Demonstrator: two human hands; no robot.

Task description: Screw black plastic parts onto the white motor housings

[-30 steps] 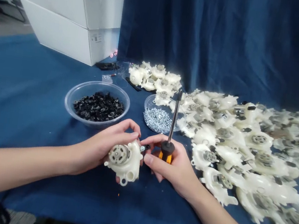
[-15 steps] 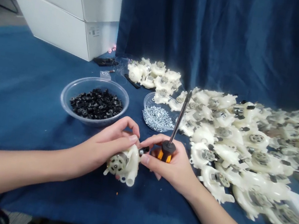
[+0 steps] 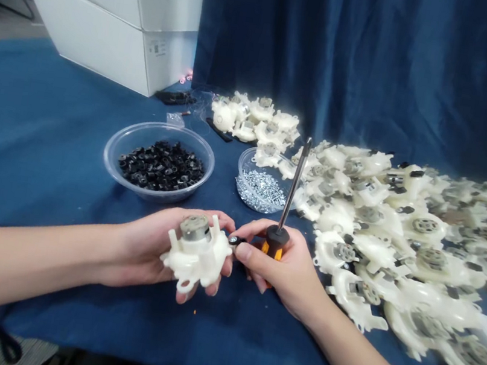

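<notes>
My left hand (image 3: 142, 248) cradles a cream plastic motor housing (image 3: 195, 261) from below, its silver motor facing up and its lugs pointing towards me. In my right hand (image 3: 290, 269) is a screwdriver (image 3: 282, 219) with a black and orange handle, its shaft sticking up. The thumb and forefinger of that same hand also pinch a small black part (image 3: 237, 241) with a shiny screw in it, right at the housing's right edge. Whether that part touches the housing I cannot tell.
A clear bowl of black parts (image 3: 108, 153) stands behind my left hand. Right of it, a smaller clear tub (image 3: 243, 161) holds silver screws. Many cream motor housings (image 3: 371, 214) are heaped to the right. White boxes (image 3: 108, 16) stand at the back left on the blue cloth (image 3: 43, 177).
My left hand has turned the motor housing over, so the motor now faces up and the hand lies beneath it. My right hand keeps the screwdriver and the black part at nearly the same spot.
</notes>
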